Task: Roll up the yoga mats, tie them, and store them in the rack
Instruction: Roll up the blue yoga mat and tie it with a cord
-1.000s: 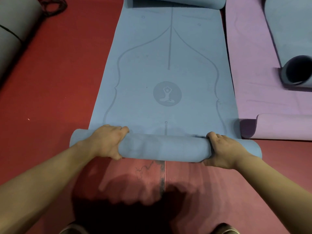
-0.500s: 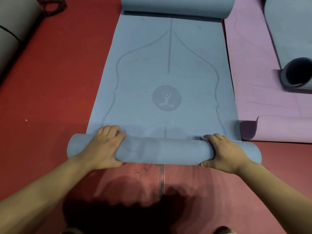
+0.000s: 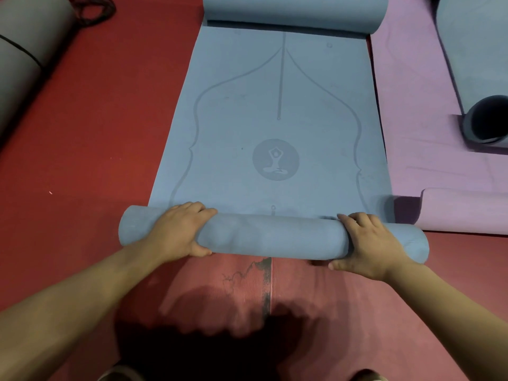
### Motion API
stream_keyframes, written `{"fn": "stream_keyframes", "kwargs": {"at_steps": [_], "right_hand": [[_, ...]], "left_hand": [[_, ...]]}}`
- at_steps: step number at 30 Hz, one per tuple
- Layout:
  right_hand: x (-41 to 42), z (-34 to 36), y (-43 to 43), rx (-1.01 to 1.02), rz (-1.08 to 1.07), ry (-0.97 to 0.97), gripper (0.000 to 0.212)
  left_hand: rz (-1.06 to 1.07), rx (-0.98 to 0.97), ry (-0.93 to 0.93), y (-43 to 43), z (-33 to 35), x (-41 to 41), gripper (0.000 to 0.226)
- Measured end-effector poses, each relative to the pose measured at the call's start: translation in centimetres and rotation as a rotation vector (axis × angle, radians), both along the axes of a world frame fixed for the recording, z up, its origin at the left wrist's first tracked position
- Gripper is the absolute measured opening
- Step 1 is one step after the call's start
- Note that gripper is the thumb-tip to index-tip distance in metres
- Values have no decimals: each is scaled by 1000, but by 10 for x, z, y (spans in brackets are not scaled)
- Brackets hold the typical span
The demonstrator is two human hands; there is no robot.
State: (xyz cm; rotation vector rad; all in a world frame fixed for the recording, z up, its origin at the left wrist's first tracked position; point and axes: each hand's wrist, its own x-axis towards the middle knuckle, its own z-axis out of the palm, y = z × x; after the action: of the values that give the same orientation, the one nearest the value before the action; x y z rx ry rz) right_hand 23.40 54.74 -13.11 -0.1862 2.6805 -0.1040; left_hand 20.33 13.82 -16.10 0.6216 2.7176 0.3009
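Note:
A blue yoga mat [image 3: 277,105] with a printed meditation figure lies flat on the red floor, stretching away from me. Its near end is wound into a thick roll [image 3: 272,237] lying across my view. My left hand [image 3: 178,232] grips the roll near its left end, fingers curled over the top and thumb underneath. My right hand [image 3: 368,243] grips it near the right end in the same way. The mat's far end is curled into a second roll [image 3: 291,9] at the top of the view.
A purple mat [image 3: 423,127] lies flat to the right, its near end curled [image 3: 464,210]. A rolled dark blue mat [image 3: 486,119] rests on it. A grey rolled mat [image 3: 24,56] lies far left, with black cord [image 3: 93,6] beside it.
Both hands have pushed the near roll forward over the flat mat, and it covers a little more of the printed pattern. My fingers have shifted further over its top.

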Motion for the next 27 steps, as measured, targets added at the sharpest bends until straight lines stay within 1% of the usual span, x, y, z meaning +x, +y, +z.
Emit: {"fn": "stream_keyframes", "kwargs": {"at_steps": [2, 3, 6, 8, 11, 14, 16, 17, 18, 20, 22, 23, 24, 25, 27], "right_hand": [[-2, -2, -3, 30, -13, 10, 120], [-4, -2, -4, 31, -24, 31, 116], [-7, 3, -5, 61, 3, 32, 92], [-5, 6, -5, 82, 41, -23, 84], [1, 5, -3, 68, 58, -78, 85], [0, 6, -4, 41, 21, -104, 89], [-3, 8, -4, 38, 7, -123, 86], [-4, 8, -4, 38, 6, -133, 84], [-5, 8, -4, 32, 4, -141, 83], [-4, 7, -3, 1, -9, -149, 82], [-3, 6, -1, -43, -13, -141, 83], [-3, 7, 0, -57, -8, -135, 84], [-3, 7, 0, -63, -4, -131, 85], [-2, 6, 0, -64, -5, -124, 86], [-1, 6, -1, -64, -22, -105, 86]], "left_hand": [[14, 6, -82, 0, 3, -8, 91], [15, 7, -107, -1, 4, -11, 89], [-5, -46, -167, 0, 11, -20, 74], [-18, -82, -213, 1, 15, -23, 71], [-17, -103, -321, 1, 18, -23, 76], [25, -110, -385, 3, 23, -24, 83], [82, -79, -405, 0, 22, -21, 80], [103, -55, -389, -2, 21, -17, 79], [98, -36, -318, -6, 18, -12, 80], [52, 6, -72, -14, 11, 2, 88], [25, 58, 171, -16, 6, 21, 83], [14, 74, 236, -13, 4, 31, 80], [-4, 65, 281, -9, 1, 42, 80], [-23, 21, 302, -4, -5, 50, 87], [-36, -105, 268, 6, -13, 55, 110]]}}
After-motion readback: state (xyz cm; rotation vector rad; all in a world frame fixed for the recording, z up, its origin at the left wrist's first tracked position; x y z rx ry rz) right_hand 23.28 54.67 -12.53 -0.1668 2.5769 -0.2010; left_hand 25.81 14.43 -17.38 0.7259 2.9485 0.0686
